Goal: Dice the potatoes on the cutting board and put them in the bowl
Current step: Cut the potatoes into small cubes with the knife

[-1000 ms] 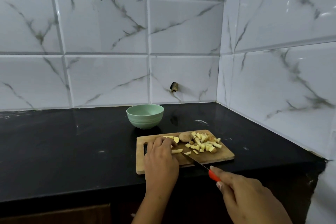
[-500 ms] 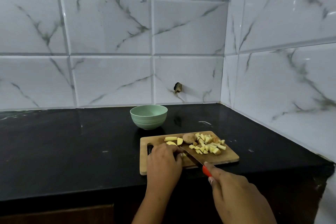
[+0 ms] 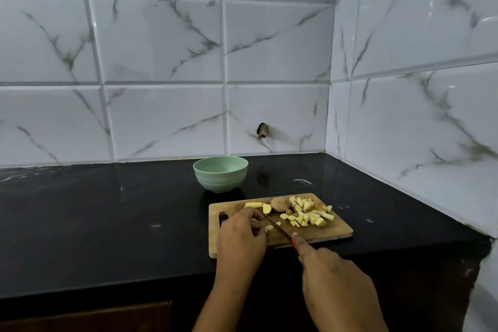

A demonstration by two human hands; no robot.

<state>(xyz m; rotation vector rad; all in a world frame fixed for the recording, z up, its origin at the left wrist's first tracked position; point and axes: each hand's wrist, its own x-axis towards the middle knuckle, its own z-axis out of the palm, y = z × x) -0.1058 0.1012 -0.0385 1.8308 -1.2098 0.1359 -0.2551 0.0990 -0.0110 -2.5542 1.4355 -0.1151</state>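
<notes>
Over the cutting board point(image 3: 336, 232), left hand point(image 3: 241, 240) curled on potato strip point(image 3: 269, 228), right hand point(image 3: 336, 280) gripping knife point(image 3: 277, 226)

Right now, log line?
left hand: holds potato piece | right hand: grips knife | diced pile: on cutting board | green bowl: no potato seen

bowl point(image 3: 220, 174) behind cutting board point(image 3: 331, 229); diced potato point(image 3: 304, 213) on board's right; knife point(image 3: 277, 226) just left of it

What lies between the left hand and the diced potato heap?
In the head view, the knife blade crosses that gap beside the left hand; then bare cutting board up to the diced potato.
</notes>
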